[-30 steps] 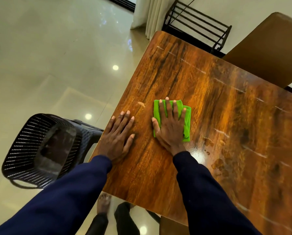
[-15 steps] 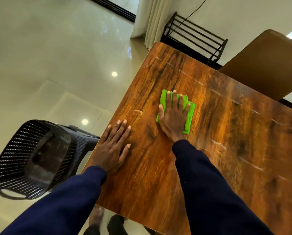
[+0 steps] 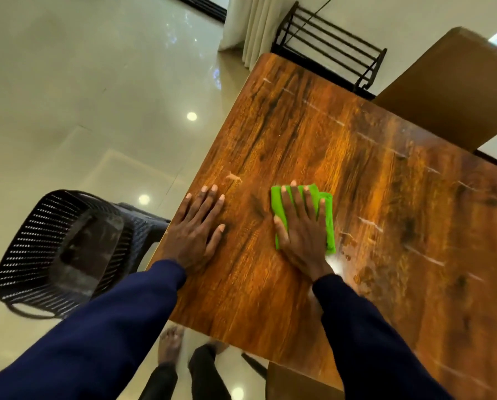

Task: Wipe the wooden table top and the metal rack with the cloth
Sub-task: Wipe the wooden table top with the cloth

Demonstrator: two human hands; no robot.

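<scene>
Both hands lie flat on the wooden worktop (image 3: 357, 168) near its left edge: the left hand (image 3: 197, 229) bare with fingers spread, the right hand (image 3: 302, 229) pressing the green cloth (image 3: 330, 226) under straight fingers. The metal rack (image 3: 328, 44) stands beyond the far corner.

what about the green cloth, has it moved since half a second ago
Yes. The green cloth under the right hand slid back toward the person: its far edge was beyond the pale scuff on the table top, now roughly level with it.
</scene>
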